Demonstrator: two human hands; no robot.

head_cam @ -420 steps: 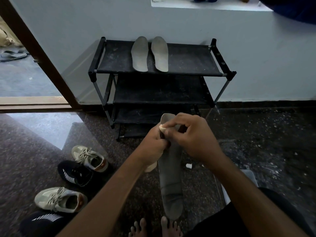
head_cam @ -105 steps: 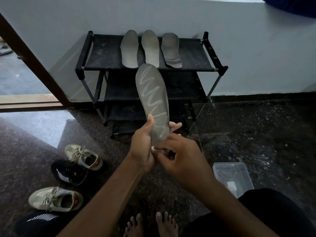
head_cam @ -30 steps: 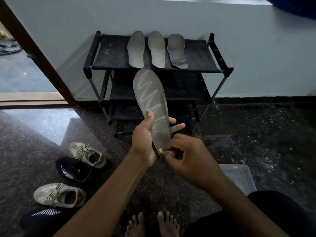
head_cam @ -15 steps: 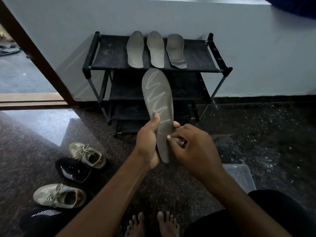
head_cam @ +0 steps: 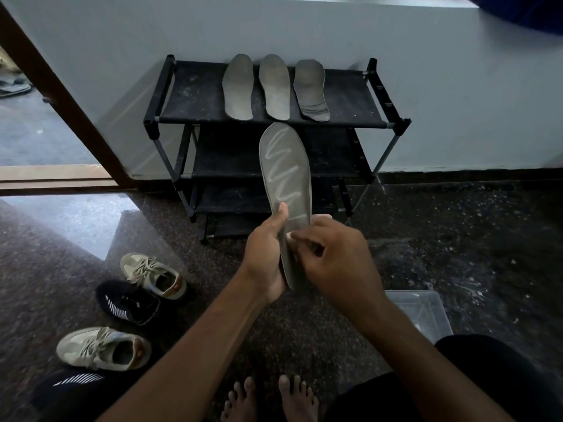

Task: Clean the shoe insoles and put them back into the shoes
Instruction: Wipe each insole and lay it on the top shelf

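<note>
My left hand point(head_cam: 265, 257) grips a grey insole point(head_cam: 286, 175) by its lower half, holding it upright in front of me; pale zigzag streaks run down its face. My right hand point(head_cam: 332, 263) pinches a small white piece point(head_cam: 289, 236) against the insole's lower part. Three grey insoles point(head_cam: 271, 86) lie side by side on the top shelf of the black shoe rack point(head_cam: 350, 102). On the floor at the left are two beige sneakers point(head_cam: 152, 278) point(head_cam: 100, 348) and two black sneakers point(head_cam: 128, 303) point(head_cam: 70, 388).
A clear plastic box point(head_cam: 420, 312) stands on the dark speckled floor at my right knee. My bare feet point(head_cam: 268, 397) are at the bottom edge. An open doorway with a brown frame point(head_cam: 61, 92) is at the left, a pale wall behind the rack.
The held insole has stayed upright in my left hand. My right hand with the white piece has slid from the insole's right edge to its lower middle.
</note>
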